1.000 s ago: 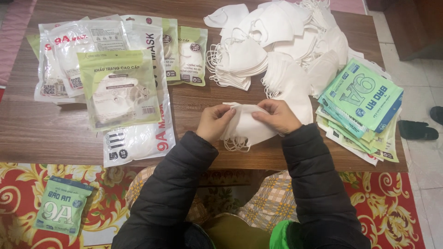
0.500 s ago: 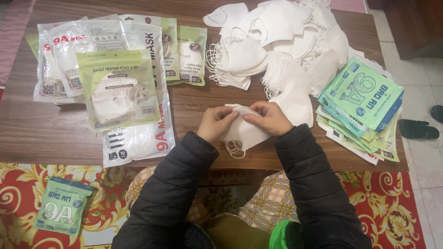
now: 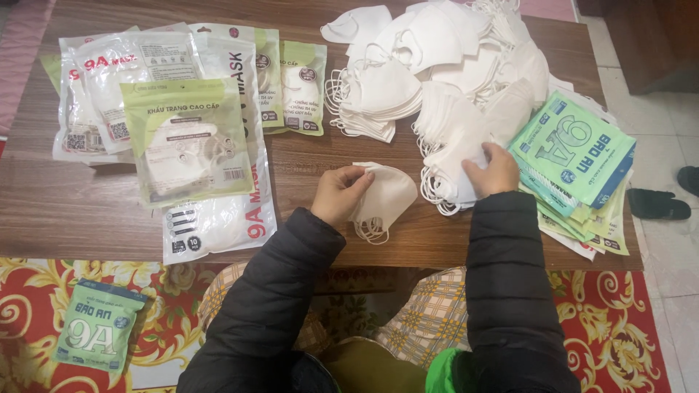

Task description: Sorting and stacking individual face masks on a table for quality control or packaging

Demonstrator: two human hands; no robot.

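The left hand (image 3: 341,193) pinches a folded white fabric face mask (image 3: 386,198) by its edge, just above the brown wooden surface (image 3: 306,164). The right hand (image 3: 494,169) rests with fingers spread on a loose pile of white masks (image 3: 451,87), beside a stack of green flat packets (image 3: 575,156).

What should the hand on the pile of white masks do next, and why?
Probably pinch one mask off the heap. The left hand already holds a folded white mask, while the right hand rests on the loose mask pile beside the green packets.
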